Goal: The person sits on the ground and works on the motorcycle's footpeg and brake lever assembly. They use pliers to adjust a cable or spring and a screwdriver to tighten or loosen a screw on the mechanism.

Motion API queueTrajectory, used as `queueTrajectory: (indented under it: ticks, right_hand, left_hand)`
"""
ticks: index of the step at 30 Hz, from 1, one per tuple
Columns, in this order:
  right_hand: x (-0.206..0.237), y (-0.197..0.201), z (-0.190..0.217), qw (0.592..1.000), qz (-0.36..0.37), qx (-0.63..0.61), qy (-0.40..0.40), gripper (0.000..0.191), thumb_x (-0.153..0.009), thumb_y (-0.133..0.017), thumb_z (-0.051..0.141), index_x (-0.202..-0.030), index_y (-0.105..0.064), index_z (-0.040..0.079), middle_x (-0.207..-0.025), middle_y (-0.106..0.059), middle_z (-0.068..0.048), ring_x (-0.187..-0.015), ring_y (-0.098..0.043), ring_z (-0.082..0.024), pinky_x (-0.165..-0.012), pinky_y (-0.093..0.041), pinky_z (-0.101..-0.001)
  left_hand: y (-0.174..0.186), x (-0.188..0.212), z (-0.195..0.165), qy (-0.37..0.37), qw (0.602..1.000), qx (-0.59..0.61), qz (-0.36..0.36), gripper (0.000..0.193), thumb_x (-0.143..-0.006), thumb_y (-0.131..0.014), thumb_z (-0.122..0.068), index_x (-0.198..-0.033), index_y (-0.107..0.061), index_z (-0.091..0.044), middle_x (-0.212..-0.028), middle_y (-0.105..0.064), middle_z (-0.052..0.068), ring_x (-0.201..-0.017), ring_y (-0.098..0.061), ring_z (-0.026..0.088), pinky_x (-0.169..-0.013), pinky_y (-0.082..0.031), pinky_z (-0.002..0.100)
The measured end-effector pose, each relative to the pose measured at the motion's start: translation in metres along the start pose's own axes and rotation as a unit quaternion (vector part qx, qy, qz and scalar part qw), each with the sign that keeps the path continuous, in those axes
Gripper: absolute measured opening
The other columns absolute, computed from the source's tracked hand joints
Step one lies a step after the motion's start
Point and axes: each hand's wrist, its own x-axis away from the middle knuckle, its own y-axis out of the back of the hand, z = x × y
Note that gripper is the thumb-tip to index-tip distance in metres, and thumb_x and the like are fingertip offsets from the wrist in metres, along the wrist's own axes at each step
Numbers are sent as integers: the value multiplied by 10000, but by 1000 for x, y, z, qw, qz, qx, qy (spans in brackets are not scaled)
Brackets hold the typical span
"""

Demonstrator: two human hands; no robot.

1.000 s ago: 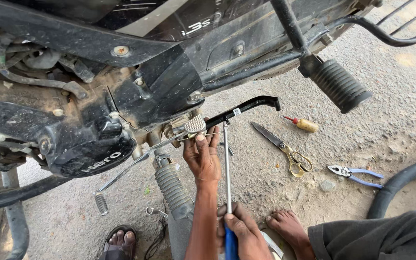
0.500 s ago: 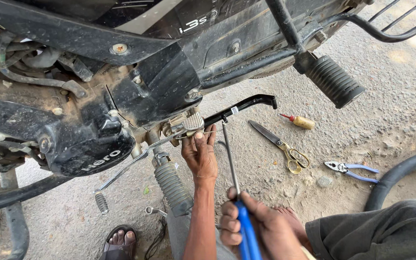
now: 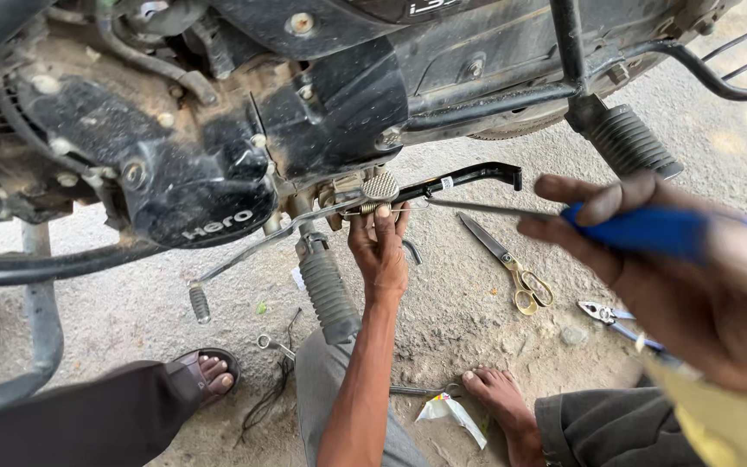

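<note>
Under the motorcycle's engine (image 3: pixel 183 173), near the middle of the frame, the left hand (image 3: pixel 379 255) reaches up from the bottom edge, its fingers (image 3: pixel 382 212) pressed together against the ribbed metal pedal pad (image 3: pixel 380 185) and the thin wire or spring end just beside it. At right of the frame, close to the camera and blurred, the right hand (image 3: pixel 693 277) is closed around the blue handle (image 3: pixel 641 232) of a long screwdriver, thumb and forefinger pinching the front of the grip. Its thin steel shaft (image 3: pixel 486 208) runs nearly level across the picture, long axis pointing from right to left, and the tip ends right at the left hand's fingertips, touching or all but touching the pedal pad; which of the two cannot be told. So the working point lies to the left of the right hand, along the shaft, while the left hand is already on it and is far the nearer. A black side stand (image 3: pixel 469 179) juts toward the right just above the shaft, and a ribbed footrest (image 3: pixel 628 143) hangs at upper right. Below lies bare sandy ground (image 3: pixel 477 320) with scissors (image 3: pixel 512 264) under the shaft and pliers (image 3: pixel 607 316) at right centre, both well apart from the pedal. Bare feet and a sandalled foot (image 3: pixel 209 372) rest along the lower frame, leaving little room under the machine.
</note>
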Motion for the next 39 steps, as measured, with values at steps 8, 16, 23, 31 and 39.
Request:
queueTrajectory:
  ticks: [8,16,23,31,39]
  right_hand:
    - [-93,-66,19,787,52,600,-130,328,-944,-699,410,-987,-748,89,-789,-745,-89,-688,-734,-184,-601,-595,-390]
    - [-135,-137,-24,641,200,739,-56,263,-929,-693,382,-996,-750,134,-715,-732,-117,-615,-742,-264,-652,-598,-402]
    - [-137,-170,-90,487,310,815,36,214,-907,-660,191,-876,-699,-18,-698,-690,-146,-588,-736,-277,-455,-605,-420]
    - [-75,-158,-126,518,359,776,35,188,-917,-618,126,-774,-679,21,-674,-674,-150,-541,-646,-243,-502,-537,-479]
    - [25,-78,-152,480,363,796,70,190,-831,-641,124,-838,-651,-66,-1050,-612,-380,-586,-686,-295,-385,-566,-444]
  left_hand:
    - [-6,-2,-3,8,999,-42,-17,249,-1050,-605,-227,-1197,-585,-27,-1139,-627,85,-1149,-659,241,-1110,-561,580]
    - [-12,-9,-6,130,972,-173,-93,276,-1059,-598,-229,-1255,-600,-36,-1091,-589,135,-1029,-609,268,-933,-532,468]
    - [-2,-1,5,87,988,-115,-61,283,-1065,-595,-222,-1270,-592,-28,-1135,-602,129,-1084,-628,279,-1003,-545,506]
    - [3,0,7,36,996,-80,-24,291,-1072,-591,-215,-1287,-582,-20,-1186,-617,122,-1148,-650,292,-1084,-561,550]
    - [8,-6,0,19,999,-34,30,228,-1059,-593,-191,-1219,-612,-30,-1240,-651,111,-1204,-676,314,-1096,-582,554]
